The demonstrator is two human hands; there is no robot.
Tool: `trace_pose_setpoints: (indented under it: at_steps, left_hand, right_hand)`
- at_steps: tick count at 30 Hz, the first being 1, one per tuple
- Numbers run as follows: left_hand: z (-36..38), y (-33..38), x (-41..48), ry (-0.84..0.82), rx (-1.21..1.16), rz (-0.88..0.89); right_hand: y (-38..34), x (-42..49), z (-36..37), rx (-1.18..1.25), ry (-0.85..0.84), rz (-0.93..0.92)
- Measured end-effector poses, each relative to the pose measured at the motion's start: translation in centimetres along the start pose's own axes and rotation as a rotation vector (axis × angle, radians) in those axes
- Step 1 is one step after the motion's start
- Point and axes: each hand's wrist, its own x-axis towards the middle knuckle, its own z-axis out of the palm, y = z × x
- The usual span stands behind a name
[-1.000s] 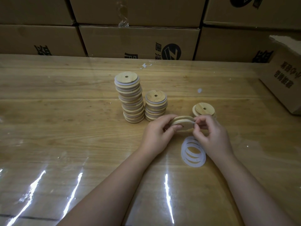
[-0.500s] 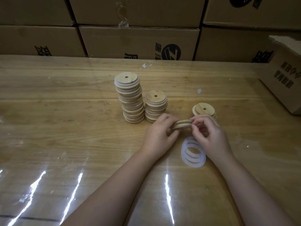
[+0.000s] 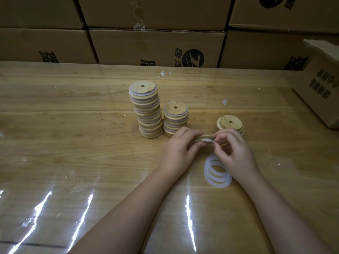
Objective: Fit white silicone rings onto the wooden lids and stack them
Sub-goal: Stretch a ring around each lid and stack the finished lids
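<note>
A wide wooden table (image 3: 73, 125) with pale, visible grain fills most of the head view. It lies under a clear glossy sheet that throws bright white streaks of glare along the near edge. Behind the table rises a wall of brown cardboard boxes (image 3: 156, 46) with black printed marks, stacked in rows. One more brown cardboard box (image 3: 322, 88) sits on the table at the far right, its top torn open. The room is dim. A small white scrap (image 3: 224, 101) lies on the sheet behind the stacks, and a few white flecks (image 3: 164, 73) lie near the far edge.

Both hands meet just above the table and clamp one round wooden lid (image 3: 203, 138), seen edge-on, between them. The left hand (image 3: 178, 149) grips the lid's left side with curled fingers. The right hand (image 3: 236, 151) pinches its right rim, where a thin pale band shows along the lower edge. Whether that band is a ring fully seated cannot be told.

Just below the right hand, a small pile of loose white silicone rings (image 3: 218, 180) lies flat and overlapping. Beyond the hands stands a tall stack of ringed wooden lids (image 3: 148, 110), leaning slightly. A shorter stack of ringed lids (image 3: 176, 118) stands just beside it on the right. Farther right, apart from these, is a low stack of wooden lids (image 3: 230, 123), and each top lid shows a small centre hole.
</note>
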Motion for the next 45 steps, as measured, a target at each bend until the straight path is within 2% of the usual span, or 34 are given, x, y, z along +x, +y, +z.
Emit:
trace_pose_setpoints:
  at_steps: [5, 13, 22, 31, 36, 40, 43, 45]
  left_hand:
    - [0.1, 0.0, 0.0, -0.017, 0.007, 0.006]
    - [0.0, -0.6, 0.3, -0.002, -0.101, -0.054]
    - [0.5, -1.4, 0.4, -0.081, -0.277, -0.172]
    - [0.5, -1.6, 0.4, -0.108, -0.278, -0.231]
    - [0.5, -1.7, 0.5, -0.124, -0.339, -0.223]
    - [0.8, -1.8, 0.6, -0.148, -0.407, -0.286]
    - [0.9, -1.8, 0.7, -0.109, -0.347, -0.295]
    - [0.8, -1.7, 0.7, -0.041, -0.281, -0.212]
  right_hand:
    - [0.0, 0.0, 0.0, 0.054, 0.028, 0.075]
    - [0.4, 0.1, -0.1, 0.12, -0.075, 0.173]
    - [0.4, 0.1, -0.1, 0.101, 0.008, 0.14]
    - [0.2, 0.3, 0.0, 0.045, -0.054, 0.226]
    - [0.3, 0.4, 0.0, 0.044, -0.037, 0.252]
    - [0.1, 0.4, -0.1, 0.051, 0.009, 0.225]
    - [-0.1, 0.5, -0.2, 0.075, 0.021, 0.194]
    - [-0.2, 0.5, -0.2, 0.091, 0.011, 0.176]
